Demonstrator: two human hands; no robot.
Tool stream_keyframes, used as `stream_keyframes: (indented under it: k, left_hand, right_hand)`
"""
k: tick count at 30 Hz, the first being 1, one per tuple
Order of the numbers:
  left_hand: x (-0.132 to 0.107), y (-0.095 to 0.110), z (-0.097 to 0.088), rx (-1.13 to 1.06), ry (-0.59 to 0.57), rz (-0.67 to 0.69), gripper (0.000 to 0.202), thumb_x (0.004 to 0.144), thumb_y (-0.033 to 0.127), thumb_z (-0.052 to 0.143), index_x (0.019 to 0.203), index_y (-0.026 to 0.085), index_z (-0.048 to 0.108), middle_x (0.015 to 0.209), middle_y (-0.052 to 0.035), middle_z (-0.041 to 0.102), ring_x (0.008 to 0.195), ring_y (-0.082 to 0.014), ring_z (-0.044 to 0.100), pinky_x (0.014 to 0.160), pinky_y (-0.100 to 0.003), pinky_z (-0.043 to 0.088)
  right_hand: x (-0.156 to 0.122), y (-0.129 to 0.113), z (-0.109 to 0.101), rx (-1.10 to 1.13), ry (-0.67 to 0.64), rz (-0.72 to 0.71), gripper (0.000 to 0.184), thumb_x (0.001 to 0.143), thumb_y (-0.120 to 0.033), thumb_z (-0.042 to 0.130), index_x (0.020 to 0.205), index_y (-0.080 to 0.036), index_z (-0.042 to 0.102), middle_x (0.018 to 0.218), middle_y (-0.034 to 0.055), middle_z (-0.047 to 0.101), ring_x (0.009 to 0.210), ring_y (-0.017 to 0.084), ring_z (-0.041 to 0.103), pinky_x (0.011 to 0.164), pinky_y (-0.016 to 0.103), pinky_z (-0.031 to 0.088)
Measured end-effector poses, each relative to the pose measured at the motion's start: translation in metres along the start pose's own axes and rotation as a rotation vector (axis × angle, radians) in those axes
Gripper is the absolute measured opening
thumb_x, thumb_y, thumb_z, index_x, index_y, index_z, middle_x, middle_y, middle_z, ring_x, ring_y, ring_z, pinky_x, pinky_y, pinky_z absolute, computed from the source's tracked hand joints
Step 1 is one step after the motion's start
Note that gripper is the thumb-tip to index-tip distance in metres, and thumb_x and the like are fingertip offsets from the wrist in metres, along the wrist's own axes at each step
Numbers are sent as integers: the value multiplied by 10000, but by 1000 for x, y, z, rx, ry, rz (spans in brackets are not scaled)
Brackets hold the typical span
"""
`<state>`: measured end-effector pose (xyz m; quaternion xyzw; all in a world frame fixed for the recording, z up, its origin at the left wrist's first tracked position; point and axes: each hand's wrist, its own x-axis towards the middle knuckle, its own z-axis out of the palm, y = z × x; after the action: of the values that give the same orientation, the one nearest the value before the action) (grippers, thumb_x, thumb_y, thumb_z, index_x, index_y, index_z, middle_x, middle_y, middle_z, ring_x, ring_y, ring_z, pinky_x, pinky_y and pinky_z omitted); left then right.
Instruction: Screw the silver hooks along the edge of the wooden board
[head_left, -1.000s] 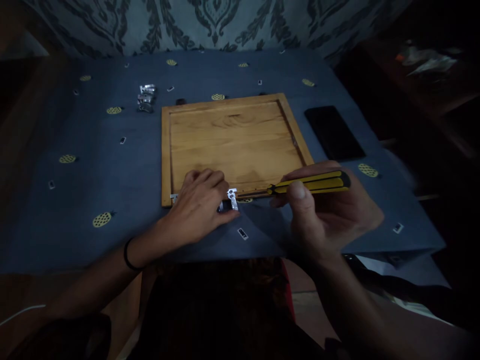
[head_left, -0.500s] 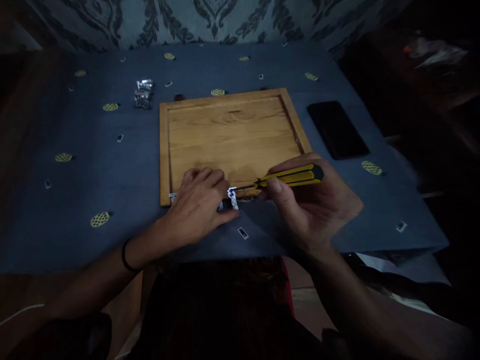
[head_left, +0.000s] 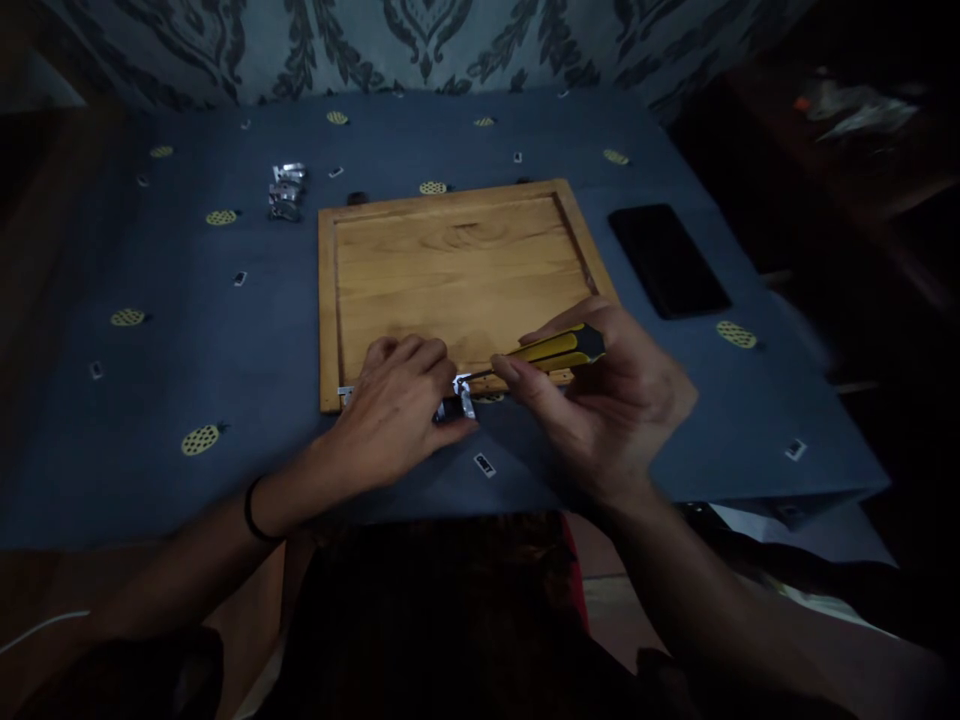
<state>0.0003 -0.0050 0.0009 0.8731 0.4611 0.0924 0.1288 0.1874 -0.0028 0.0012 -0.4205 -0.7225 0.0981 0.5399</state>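
A wooden panel (head_left: 457, 270) with a raised frame lies flat on a blue cloth. My left hand (head_left: 397, 410) is closed over a small metal bracket (head_left: 462, 396) at the panel's near edge, pressing it against the wood. My right hand (head_left: 600, 400) grips a yellow and black screwdriver (head_left: 559, 349), held nearly level. Its tip touches the top of the bracket, just right of my left fingers.
A pile of metal brackets (head_left: 286, 190) sits on the blue patterned cloth (head_left: 187, 330) at the back left. A black phone (head_left: 667, 260) lies to the right of the panel. A dark drop lies beyond the cloth's right edge.
My right hand has carried the screwdriver leftward, and its tip now reaches the bracket. My left hand has stayed on the bracket.
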Motion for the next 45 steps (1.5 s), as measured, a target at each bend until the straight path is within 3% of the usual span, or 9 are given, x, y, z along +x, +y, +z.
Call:
stream_keyframes:
  k: [12, 19, 27, 38, 45]
  left_hand:
    - [0, 1, -1, 1, -21, -5, 346, 912, 444, 785, 1051, 136, 714, 1060, -78, 684, 1104, -312, 618, 991, -476, 452]
    - [0, -1, 1, 2, 15, 13, 322, 896, 449, 801, 946, 150, 692, 1018, -70, 680, 1056, -298, 623, 955, -449, 461]
    - [0, 0, 1, 7, 11, 6, 310, 903, 422, 796, 987, 135, 714, 1025, -74, 680, 1068, -307, 625, 950, -460, 462]
    - [-1, -1, 2, -3, 33, 15, 326, 901, 430, 797, 1047, 149, 721, 1037, -68, 688, 1071, -303, 626, 955, -455, 459]
    - [-1, 0, 2, -7, 46, 16, 290, 879, 379, 820, 1007, 137, 727, 1000, -66, 691, 1040, -299, 631, 942, -458, 465]
  right_hand:
    - [-3, -1, 3, -18, 47, 39, 346, 847, -319, 844, 700, -234, 543, 649, -48, 536, 583, 129, 520, 544, 308, 396]
    - [-3, -5, -2, 24, 307, 35, 100, 928, -324, 749, 876, -271, 681, 717, -30, 635, 614, 148, 599, 597, 329, 479]
    - [-12, -2, -6, -2, 125, 104, 140, 916, -287, 767, 835, -250, 658, 685, -38, 627, 594, 132, 590, 560, 310, 457]
    - [-13, -4, -10, 34, 120, 126, 101, 917, -331, 764, 886, -289, 678, 676, -22, 633, 631, 190, 647, 596, 384, 508]
    - [-13, 3, -13, 83, 55, 44, 103, 910, -212, 750, 956, -274, 683, 800, -7, 705, 699, 179, 679, 616, 361, 546]
